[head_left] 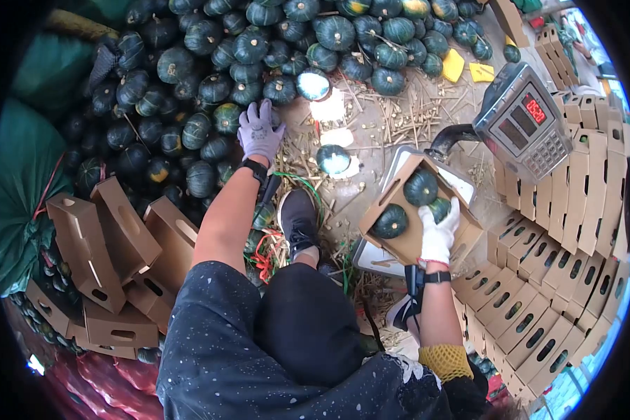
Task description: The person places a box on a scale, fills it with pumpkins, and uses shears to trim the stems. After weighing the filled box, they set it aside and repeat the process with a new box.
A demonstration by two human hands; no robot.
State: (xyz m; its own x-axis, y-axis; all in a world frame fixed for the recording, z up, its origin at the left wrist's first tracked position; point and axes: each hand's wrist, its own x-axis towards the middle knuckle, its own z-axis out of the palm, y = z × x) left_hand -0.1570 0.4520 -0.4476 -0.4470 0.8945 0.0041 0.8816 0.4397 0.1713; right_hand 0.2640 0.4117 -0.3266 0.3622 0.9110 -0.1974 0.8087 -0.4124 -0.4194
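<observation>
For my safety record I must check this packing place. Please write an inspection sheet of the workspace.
Surface: floor, littered with straw.
Job's things: squash pile; cardboard box on the scale platform, three squashes inside.
Clutter: loose strings near the shoe; yellow pieces by the pile.
Hands: left hand gloved, spread open over the pile; right hand gloved, on one squash in the box, grip unclear.
Cables: nothing seen.
Surroundings: empty cartons on the left; stacked boxes on the right; scale display; green sacks.
</observation>
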